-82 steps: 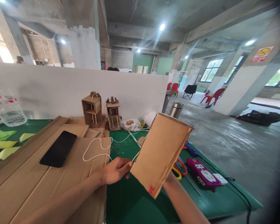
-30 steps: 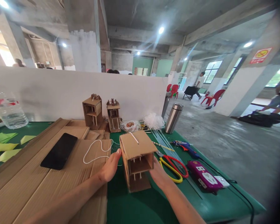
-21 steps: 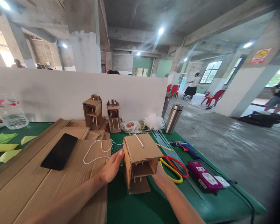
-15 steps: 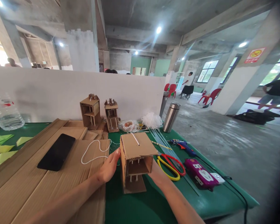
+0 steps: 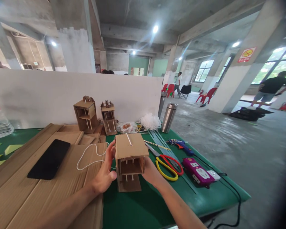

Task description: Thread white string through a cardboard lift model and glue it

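Note:
A small two-level cardboard box model (image 5: 131,149) stands upright before me, with white sticks inside and a white cord lying through its top. My left hand (image 5: 105,175) is at its left side, fingers along the wall and thumb out toward the front. Against the right side rests my right hand (image 5: 150,170), its fingers hidden behind the cardboard. A loop of white cord (image 5: 79,159) runs out on the left. Just right of the model lie scissors (image 5: 168,167) with red and yellow handles.
A black phone (image 5: 49,159) lies on flat cardboard (image 5: 69,197). Two similar models (image 5: 85,114) stand by the white partition (image 5: 38,95). A steel flask (image 5: 169,117), glue gun (image 5: 183,147), purple power strip (image 5: 199,171) and water bottle (image 5: 0,122) are around the green table (image 5: 133,210).
The view has shifted slightly right, so the table things appear further left. My left hand's thumb has spread away from the model's side. In the background, people have moved.

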Demonstrator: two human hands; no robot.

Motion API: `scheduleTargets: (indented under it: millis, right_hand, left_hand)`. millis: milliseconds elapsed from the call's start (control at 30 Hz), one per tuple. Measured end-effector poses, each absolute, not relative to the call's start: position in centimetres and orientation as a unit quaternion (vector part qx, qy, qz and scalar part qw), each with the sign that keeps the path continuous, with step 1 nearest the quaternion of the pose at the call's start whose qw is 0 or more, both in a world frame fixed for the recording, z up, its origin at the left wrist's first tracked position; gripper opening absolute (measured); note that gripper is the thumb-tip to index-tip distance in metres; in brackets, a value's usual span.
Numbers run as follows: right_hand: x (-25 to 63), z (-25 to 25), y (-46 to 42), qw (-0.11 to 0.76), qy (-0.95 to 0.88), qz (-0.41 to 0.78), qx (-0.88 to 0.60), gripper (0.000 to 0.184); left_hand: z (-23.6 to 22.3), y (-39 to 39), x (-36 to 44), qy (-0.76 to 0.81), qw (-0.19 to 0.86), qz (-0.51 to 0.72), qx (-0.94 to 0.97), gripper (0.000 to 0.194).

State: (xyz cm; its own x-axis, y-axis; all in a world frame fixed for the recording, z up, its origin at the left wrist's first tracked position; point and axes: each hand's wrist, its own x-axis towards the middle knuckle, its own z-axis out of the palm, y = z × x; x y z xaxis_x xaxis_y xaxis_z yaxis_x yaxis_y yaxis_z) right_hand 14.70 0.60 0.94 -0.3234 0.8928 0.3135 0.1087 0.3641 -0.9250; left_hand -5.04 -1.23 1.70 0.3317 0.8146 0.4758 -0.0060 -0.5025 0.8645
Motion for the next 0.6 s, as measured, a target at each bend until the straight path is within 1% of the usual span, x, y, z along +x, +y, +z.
scheduleTargets:
  millis: [67,167,233,333,467,600]
  right_hand:
    - [15.4,1.1,1.1,0.426,-0.71,0.403,-0.389,0.027]
    - [16.7,1.1,2.6,0.383,-0.734,0.339,-0.446,0.025]
    - [17.4,0.8,4.1,0.347,-0.742,0.284,-0.498,0.026]
    - [18.0,0.0,6.4,0.279,-0.741,0.196,-0.579,0.033]
    - [18.1,-1.4,8.1,0.206,-0.734,0.101,-0.639,0.035]
    - [18.3,-2.6,8.5,0.187,-0.735,0.053,-0.65,0.035]
  left_hand:
    - [1.7,-1.3,-4.8,0.3,0.393,0.498,0.712,0.115]
    - [1.3,-1.1,-4.5,0.348,0.361,0.487,0.715,0.1]
    - [1.0,-0.8,-4.4,0.365,0.335,0.505,0.707,0.092]
    - [0.7,-0.4,-4.3,0.381,0.304,0.539,0.687,0.086]
    - [0.8,-0.2,-4.1,0.394,0.311,0.553,0.665,0.081]
    - [0.9,-0.2,-4.0,0.389,0.331,0.552,0.66,0.079]
